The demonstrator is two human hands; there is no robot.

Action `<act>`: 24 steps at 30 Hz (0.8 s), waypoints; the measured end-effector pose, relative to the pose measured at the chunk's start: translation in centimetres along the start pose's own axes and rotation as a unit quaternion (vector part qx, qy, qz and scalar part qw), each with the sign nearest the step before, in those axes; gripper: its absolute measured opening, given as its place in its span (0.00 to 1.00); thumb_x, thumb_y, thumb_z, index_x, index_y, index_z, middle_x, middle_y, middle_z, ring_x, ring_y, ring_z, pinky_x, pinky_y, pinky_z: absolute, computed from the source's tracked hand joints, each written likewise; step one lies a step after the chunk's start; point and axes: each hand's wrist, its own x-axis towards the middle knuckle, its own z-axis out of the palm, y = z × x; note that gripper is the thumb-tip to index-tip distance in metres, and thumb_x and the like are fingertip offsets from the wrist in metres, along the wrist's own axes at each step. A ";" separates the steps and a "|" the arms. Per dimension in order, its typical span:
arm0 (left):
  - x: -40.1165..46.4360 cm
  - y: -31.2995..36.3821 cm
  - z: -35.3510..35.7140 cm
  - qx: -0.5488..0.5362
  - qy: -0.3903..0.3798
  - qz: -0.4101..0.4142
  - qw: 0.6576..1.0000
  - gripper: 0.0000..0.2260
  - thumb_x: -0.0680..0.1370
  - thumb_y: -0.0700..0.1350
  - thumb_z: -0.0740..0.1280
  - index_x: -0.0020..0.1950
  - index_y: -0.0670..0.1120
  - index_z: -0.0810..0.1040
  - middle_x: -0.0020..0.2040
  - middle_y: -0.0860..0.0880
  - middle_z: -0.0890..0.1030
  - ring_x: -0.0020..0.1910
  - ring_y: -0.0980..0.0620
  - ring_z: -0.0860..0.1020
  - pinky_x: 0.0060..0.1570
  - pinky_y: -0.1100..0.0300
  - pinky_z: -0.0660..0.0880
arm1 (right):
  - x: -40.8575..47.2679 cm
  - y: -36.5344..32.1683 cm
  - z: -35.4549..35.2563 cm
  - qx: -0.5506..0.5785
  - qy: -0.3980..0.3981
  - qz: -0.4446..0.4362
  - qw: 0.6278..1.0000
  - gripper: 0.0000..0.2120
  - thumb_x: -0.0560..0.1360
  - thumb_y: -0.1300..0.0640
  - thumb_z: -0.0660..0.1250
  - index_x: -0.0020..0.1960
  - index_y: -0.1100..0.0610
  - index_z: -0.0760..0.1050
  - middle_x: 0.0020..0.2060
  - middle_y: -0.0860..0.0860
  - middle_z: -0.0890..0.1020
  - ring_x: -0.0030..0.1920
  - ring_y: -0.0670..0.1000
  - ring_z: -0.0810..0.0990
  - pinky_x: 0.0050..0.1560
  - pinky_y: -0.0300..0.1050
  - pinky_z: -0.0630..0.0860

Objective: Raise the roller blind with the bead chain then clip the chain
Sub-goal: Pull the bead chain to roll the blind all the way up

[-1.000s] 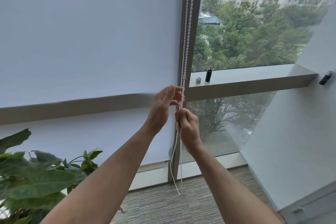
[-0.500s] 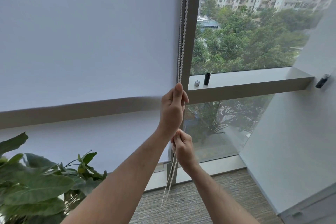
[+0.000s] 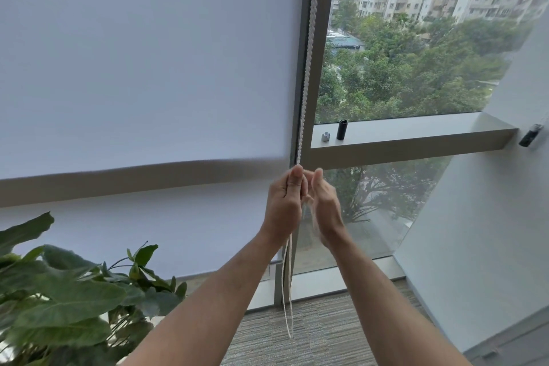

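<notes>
I am seeing a white blind [image 3: 148,68], a white bead chain [image 3: 309,53], big green leaves [image 3: 59,300], a grey stripy carpet [image 3: 312,336] and a little black tube [image 3: 341,130].

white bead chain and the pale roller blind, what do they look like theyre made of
White bead chain: likely plastic, going by its small glossy off-white beads on a cord. Pale roller blind: apparently a matte woven or coated fabric, flat and smooth, letting daylight glow through evenly; the exact fibre cannot be told.
</notes>
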 end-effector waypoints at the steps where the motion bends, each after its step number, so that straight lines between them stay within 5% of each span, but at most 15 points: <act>1: -0.5 -0.7 -0.1 0.000 -0.004 -0.010 1.000 0.20 0.82 0.51 0.56 0.30 0.53 0.72 0.24 0.56 0.66 0.23 0.58 0.62 0.25 0.63 0.61 | 0.4 -1.1 0.3 0.004 0.005 -0.008 1.000 0.26 0.80 0.39 0.53 0.56 0.55 0.82 0.50 0.52 0.87 0.53 0.51 0.85 0.51 0.43 0.79; 5: -2.0 -3.2 -0.8 0.048 -0.001 -0.048 0.998 0.20 0.82 0.51 0.55 0.30 0.54 0.70 0.24 0.56 0.66 0.25 0.55 0.62 0.27 0.59 0.59 | 1.5 -5.1 2.2 0.029 -0.010 -0.057 0.998 0.23 0.82 0.45 0.53 0.55 0.59 0.81 0.39 0.56 0.82 0.41 0.55 0.81 0.46 0.50 0.78; 10: -4.1 -5.7 -2.0 0.072 -0.021 -0.087 0.993 0.21 0.83 0.50 0.55 0.30 0.52 0.68 0.23 0.55 0.65 0.23 0.57 0.61 0.25 0.63 0.59 | 2.6 -7.8 4.4 0.076 -0.026 -0.098 0.992 0.18 0.83 0.49 0.52 0.48 0.55 0.79 0.27 0.47 0.69 0.24 0.46 0.64 0.25 0.39 0.60; 14: -5.0 -6.9 -2.4 0.080 -0.028 -0.107 0.991 0.19 0.82 0.51 0.55 0.31 0.49 0.69 0.24 0.56 0.66 0.24 0.57 0.62 0.26 0.60 0.60 | 1.6 -6.2 5.3 0.066 0.015 -0.100 0.993 0.20 0.82 0.49 0.53 0.34 0.49 0.71 0.24 0.42 0.65 0.23 0.42 0.60 0.22 0.36 0.59; 21: -4.9 -6.9 -3.5 0.055 -0.111 -0.121 0.985 0.21 0.81 0.58 0.57 0.33 0.48 0.75 0.24 0.56 0.68 0.25 0.56 0.64 0.28 0.61 0.61 | 1.0 -5.2 4.7 -0.017 0.080 -0.158 0.984 0.18 0.83 0.54 0.53 0.35 0.52 0.67 0.24 0.49 0.64 0.23 0.48 0.60 0.26 0.42 0.59; 24: -3.8 -6.9 -4.9 0.077 -0.139 -0.132 0.979 0.26 0.81 0.60 0.54 0.38 0.44 0.81 0.30 0.47 0.77 0.30 0.50 0.73 0.34 0.60 0.70 | 0.7 -4.5 4.7 -0.043 0.096 -0.167 0.980 0.18 0.84 0.54 0.54 0.35 0.51 0.67 0.24 0.47 0.65 0.23 0.48 0.61 0.26 0.41 0.59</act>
